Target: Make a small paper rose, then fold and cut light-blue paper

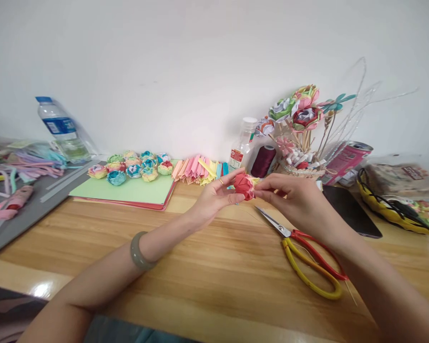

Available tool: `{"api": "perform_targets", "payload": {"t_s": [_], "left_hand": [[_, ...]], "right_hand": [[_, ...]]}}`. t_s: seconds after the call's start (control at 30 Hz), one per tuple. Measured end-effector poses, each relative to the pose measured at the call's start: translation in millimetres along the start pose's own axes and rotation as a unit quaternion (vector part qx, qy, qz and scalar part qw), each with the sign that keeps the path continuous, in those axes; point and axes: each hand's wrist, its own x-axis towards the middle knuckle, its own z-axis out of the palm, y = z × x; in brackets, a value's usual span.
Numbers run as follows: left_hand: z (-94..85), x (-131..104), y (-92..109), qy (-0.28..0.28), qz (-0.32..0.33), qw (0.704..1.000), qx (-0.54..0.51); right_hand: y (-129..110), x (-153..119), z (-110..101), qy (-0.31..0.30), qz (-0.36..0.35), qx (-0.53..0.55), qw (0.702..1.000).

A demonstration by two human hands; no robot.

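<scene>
Between my two hands is a red and yellow paper flower [244,186], held up over the table. My left hand [218,194] grips its red side between thumb and fingers. On the yellow side, the fingertips of my right hand [289,193] pinch the petals; the exact contact is partly hidden. Below my right hand lie scissors [289,233] with one red and one yellow handle, their blades slightly apart. Finished-looking paper flowers [133,170] in several colours sit on a stack of coloured paper [128,193] to the left.
Folded paper strips [196,169], a clear bottle [241,145] and a dark thread spool [263,161] stand along the wall. Right of them are a basket of paper flowers [300,169], a pink can [348,162] and a phone [352,212]. A water bottle [62,128] and glue gun [14,200] are left.
</scene>
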Motion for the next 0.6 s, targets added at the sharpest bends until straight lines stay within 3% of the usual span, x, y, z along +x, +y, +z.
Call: {"api": "perform_targets", "payload": {"t_s": [0.3, 0.6], "left_hand": [[-0.4, -0.1, -0.5, 0.000, 0.010, 1.000, 0.001], [-6.8, 1.2, -3.0, -0.039, 0.034, 0.998, 0.039]], "right_hand": [[-1.0, -2.0, 0.5, 0.022, -0.011, -0.021, 0.999], [-2.6, -0.6, 0.4, 0.024, -0.053, -0.022, 0.998]]}}
